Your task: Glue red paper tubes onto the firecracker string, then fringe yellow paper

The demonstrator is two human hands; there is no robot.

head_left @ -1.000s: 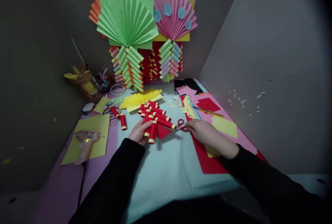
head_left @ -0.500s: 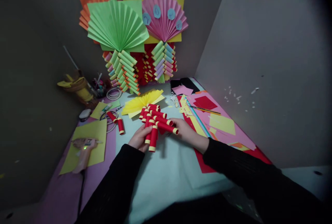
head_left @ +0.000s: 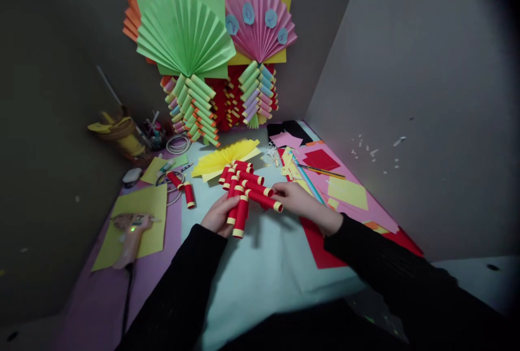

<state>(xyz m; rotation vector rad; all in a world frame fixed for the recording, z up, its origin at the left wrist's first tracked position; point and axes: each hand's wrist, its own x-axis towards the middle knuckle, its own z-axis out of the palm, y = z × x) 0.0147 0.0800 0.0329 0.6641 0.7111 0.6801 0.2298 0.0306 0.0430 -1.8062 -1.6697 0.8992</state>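
A string of red paper firecrackers (head_left: 242, 211), rolled tubes with pale yellow ends set in slanting rows, is held above the table. At its lower left, my left hand (head_left: 219, 215) grips it, thumb on the front of the tubes and the other fingers hidden behind. My right hand (head_left: 293, 198) is at the ends of the right-hand tubes, fingers curled in a pinch partly hidden by them. A yellow pleated paper fan (head_left: 227, 156) lies just beyond the string. Two loose red paper tubes (head_left: 189, 195) rest to the left, apart from my hand.
On the left, a pink glue gun (head_left: 132, 237) with a lit green light lies on yellow paper (head_left: 156, 242). Paper sheets, strips and pencils (head_left: 320, 171) cover the right side. Finished fan hangings (head_left: 187, 37) dangle at the back wall.
My right hand has shifted slightly to the right, its fingers showing more beside the tube ends. My left hand keeps its hold on the string. The view has moved slightly.
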